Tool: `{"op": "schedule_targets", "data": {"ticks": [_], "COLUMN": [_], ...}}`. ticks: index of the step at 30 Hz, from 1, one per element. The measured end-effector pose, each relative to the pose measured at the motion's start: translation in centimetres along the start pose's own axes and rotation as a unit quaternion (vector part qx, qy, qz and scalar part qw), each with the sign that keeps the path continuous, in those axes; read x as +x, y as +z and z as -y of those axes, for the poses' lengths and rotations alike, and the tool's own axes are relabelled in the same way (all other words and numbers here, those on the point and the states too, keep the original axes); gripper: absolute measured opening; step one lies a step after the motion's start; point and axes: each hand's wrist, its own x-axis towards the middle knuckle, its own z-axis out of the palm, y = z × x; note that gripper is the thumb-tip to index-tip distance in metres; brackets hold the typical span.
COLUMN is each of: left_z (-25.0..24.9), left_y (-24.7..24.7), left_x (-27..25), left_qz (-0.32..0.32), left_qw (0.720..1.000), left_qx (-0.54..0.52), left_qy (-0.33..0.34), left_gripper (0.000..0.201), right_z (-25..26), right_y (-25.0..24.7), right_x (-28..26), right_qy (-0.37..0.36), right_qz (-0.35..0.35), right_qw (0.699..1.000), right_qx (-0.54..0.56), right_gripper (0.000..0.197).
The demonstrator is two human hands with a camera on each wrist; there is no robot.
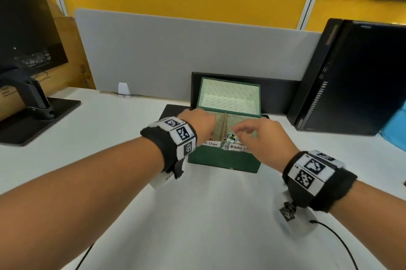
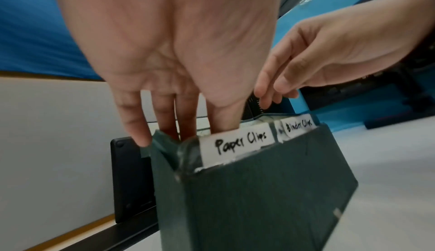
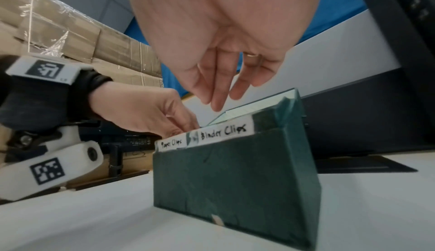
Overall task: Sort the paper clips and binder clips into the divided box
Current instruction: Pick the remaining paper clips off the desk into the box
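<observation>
A green divided box (image 1: 222,157) stands on the white desk with its lid (image 1: 228,94) tipped back. A divider (image 1: 223,126) splits it. White labels read "Paper Clips" (image 2: 237,141) on the left and "Binder Clips" (image 3: 223,131) on the right. My left hand (image 1: 204,126) reaches down into the paper clip side with straight fingers (image 2: 164,117); their tips are hidden inside, and the little finger lies outside the left wall. My right hand (image 1: 246,133) hovers just above the binder clip side, fingers (image 3: 219,97) relaxed and empty. Shiny binder clips (image 1: 229,137) lie in the right compartment.
A monitor (image 1: 28,34) on a black stand (image 1: 33,120) is at the left. A black computer tower (image 1: 351,76) stands at the right, and a grey partition (image 1: 175,50) runs behind. A dark pad (image 1: 173,111) lies under the box. A black cable (image 1: 338,241) trails near my right wrist.
</observation>
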Motion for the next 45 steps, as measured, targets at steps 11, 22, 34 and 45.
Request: {"op": "schedule_targets", "data": {"ticks": [11,22,34,45], "left_z": [2.4,4.2,5.4,5.1], "left_y": [-1.8,1.6,3.2,2.8], "left_x": [1.4,3.3,2.1,1.5], "left_qz": [-0.154,-0.032,-0.088,-0.129], "left_qw": [0.956,0.856,0.778,0.697], "left_qx": [-0.22,-0.485,-0.602,-0.687], "left_qy": [-0.114,-0.176,-0.158,-0.161], "left_gripper": [0.028,0.043,0.034,0.042], "right_z": [-3.4,-5.4,-5.9,-6.7], "right_y": [0.3,0.2,-0.5,-0.4], "right_x": [2.3,3.8,3.7,4.0], "right_qy": [0.137,0.228,0.274,0.253], "right_qz": [-0.068,0.02,-0.016,-0.004], "right_qw": [0.988,0.959,0.896,0.88], "right_qx": [0.006,0.169,0.348,0.403], "right_gripper": [0.041,0.038,0.035,0.052]}}
